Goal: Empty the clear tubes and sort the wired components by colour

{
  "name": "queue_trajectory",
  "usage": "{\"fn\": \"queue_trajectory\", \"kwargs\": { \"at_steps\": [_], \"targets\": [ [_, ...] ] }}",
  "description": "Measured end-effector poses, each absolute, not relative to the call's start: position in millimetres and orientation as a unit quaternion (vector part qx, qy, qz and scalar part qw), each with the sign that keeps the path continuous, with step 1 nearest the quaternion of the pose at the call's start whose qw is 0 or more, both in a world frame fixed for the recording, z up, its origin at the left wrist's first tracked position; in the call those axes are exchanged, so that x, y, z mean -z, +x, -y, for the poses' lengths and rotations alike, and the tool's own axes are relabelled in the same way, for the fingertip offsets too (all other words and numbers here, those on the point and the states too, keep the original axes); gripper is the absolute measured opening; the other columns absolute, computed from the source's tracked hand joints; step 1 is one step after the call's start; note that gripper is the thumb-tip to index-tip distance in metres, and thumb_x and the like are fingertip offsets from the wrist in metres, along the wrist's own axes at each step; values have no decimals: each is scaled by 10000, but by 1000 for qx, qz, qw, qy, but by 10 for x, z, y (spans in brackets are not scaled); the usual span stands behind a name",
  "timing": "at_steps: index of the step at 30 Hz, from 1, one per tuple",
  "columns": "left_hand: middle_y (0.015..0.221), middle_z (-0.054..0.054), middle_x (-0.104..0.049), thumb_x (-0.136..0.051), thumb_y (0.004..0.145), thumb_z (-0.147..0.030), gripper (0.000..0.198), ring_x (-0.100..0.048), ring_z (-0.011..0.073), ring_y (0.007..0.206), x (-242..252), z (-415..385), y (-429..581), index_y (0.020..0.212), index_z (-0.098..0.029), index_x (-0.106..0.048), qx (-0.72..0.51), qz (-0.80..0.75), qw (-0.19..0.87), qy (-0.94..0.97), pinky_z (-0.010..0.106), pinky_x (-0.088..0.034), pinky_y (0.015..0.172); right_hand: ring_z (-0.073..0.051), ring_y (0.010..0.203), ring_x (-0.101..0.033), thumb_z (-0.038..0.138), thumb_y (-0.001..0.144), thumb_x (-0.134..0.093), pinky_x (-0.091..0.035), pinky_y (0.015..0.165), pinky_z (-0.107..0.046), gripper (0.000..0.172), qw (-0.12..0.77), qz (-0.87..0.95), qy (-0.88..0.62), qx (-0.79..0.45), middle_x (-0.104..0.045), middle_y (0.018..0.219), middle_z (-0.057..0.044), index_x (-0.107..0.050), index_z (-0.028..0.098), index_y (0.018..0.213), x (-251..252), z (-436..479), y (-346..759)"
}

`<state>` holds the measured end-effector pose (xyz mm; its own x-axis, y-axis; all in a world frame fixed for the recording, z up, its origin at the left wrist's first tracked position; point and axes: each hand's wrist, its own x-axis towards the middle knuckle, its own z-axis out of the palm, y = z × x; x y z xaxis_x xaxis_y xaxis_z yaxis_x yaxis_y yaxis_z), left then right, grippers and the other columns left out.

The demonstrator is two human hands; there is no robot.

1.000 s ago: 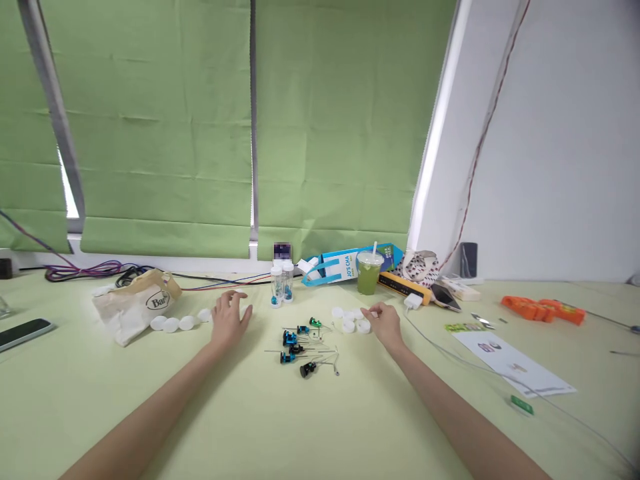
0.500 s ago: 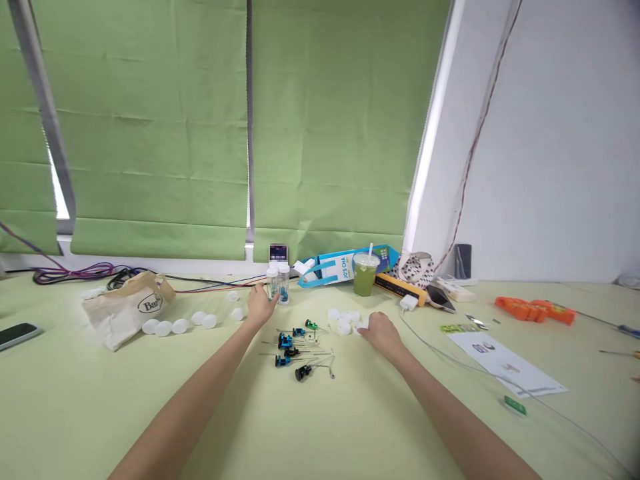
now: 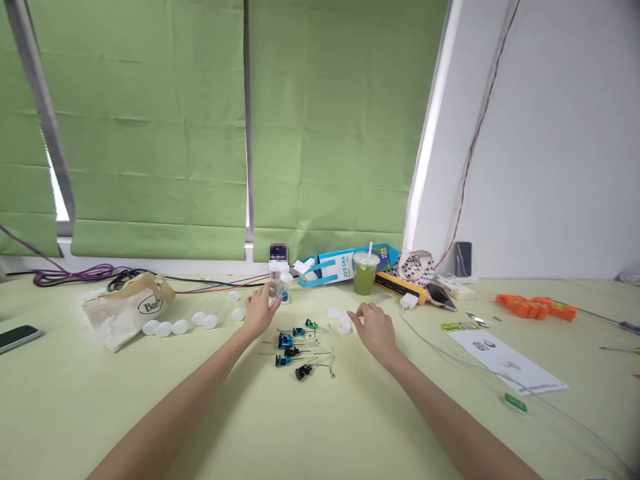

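Right hand: The right hand (image 3: 376, 330) has moved slightly left, its fingertips now over the white caps (image 3: 344, 327); I cannot tell whether finger and thumb are pinched on one.
Left hand: Half a second ago the left hand (image 3: 261, 308) was beside the upright vials; now thumb and fingers appear clamped on a clear vial (image 3: 281, 288).
Vial: That vial leans right, off upright — just in front of the other capped vials, partly hidden by fingers. This suggests one hand is handling a vial while the other attends to caps.
Small parts: Closer to the viewer, between the forearms, blue, black and green parts (image 3: 285, 341) with thin rods lie untouched on the pale green tabletop (image 3: 320, 433).
Right side of table: A printed sheet (image 3: 507, 360) lies flat; an orange object (image 3: 543, 308) sits beyond it.
Left side of table: White discs (image 3: 180, 327) trail in a loose row beside a printed cloth-like bag (image 3: 150, 303).
Back of table: A lidded green drink (image 3: 365, 277) with a straw stands before a blue-and-white carton (image 3: 335, 270), beside a yellow power strip (image 3: 400, 288).
Room: Green blinds (image 3: 340, 133) cover the windows — a white wall (image 3: 565, 133) rises at right.
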<state>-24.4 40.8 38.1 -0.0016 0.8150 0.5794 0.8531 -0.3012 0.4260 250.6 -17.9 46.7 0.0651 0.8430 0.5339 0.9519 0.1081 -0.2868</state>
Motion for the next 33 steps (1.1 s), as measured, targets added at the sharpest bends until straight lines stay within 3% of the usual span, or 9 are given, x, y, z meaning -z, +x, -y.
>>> {"fn": "queue_trajectory", "kwargs": {
  "at_steps": [3,6,11,14,17,21,29,33],
  "targets": [
    [999,43,-527,-365,830,-386,341,-555,176,790,-493,-15,-245,1145,-264,-407,344,487,-14,-803,290,-407,681,-177,780,-540,435,833,-363,-383,697,-290,295,417,717,-556,-40,-581,767,-48,-520,191,885,-513,279,2340],
    [998,29,-508,-369,821,-401,359,-553,141,652,-548,357,-197,1167,-319,-422,286,434,-29,-854,261,-411,610,-137,617,-548,488,820,-360,-406,569,-244,383,454,728,-452,-242,-560,711,-13,-440,203,1063,-506,396,2143],
    [982,18,-500,-483,740,-301,395,-531,104,563,-499,642,-133,1134,-328,-468,265,400,-27,-877,236,-396,557,-60,378,-383,538,785,-387,-266,373,-186,401,413,701,-377,-442,-494,560,24,-533,166,820,-438,510,1956],
    [938,19,-528,-503,726,-273,333,-544,146,701,-503,644,-181,1059,-266,-480,305,385,-80,-867,252,-418,634,-43,362,-335,528,760,-441,-227,358,-180,394,422,667,-382,-480,-502,560,22,-548,150,776,-420,501,1959],
    [892,14,-556,-527,735,-315,220,-528,169,770,-543,627,-250,933,-231,-481,331,402,-137,-842,269,-418,667,-50,380,-362,524,746,-465,-284,384,-186,393,431,637,-383,-511,-514,558,20,-552,143,792,-398,469,1984],
    [922,17,-566,-522,756,-332,191,-522,170,806,-555,618,-293,910,-227,-482,341,402,-179,-831,268,-412,688,-60,420,-384,520,746,-474,-315,422,-194,399,433,633,-366,-527,-525,575,10,-552,137,825,-346,444,1997],
    [818,22,-601,-481,765,-419,247,-518,159,697,-509,578,-287,880,-206,-532,342,413,-203,-819,251,-391,619,-74,459,-388,528,762,-445,-320,463,-210,409,426,668,-367,-488,-473,567,25,-563,144,841,-349,466,2001],
    [647,1,-593,-424,778,-479,322,-490,134,575,-522,601,-266,776,-183,-552,355,426,-263,-790,223,-355,541,-87,538,-452,480,783,-448,-370,528,-222,342,437,698,-356,-441,-521,690,4,-556,171,884,-410,485,2020]
  ]
}}
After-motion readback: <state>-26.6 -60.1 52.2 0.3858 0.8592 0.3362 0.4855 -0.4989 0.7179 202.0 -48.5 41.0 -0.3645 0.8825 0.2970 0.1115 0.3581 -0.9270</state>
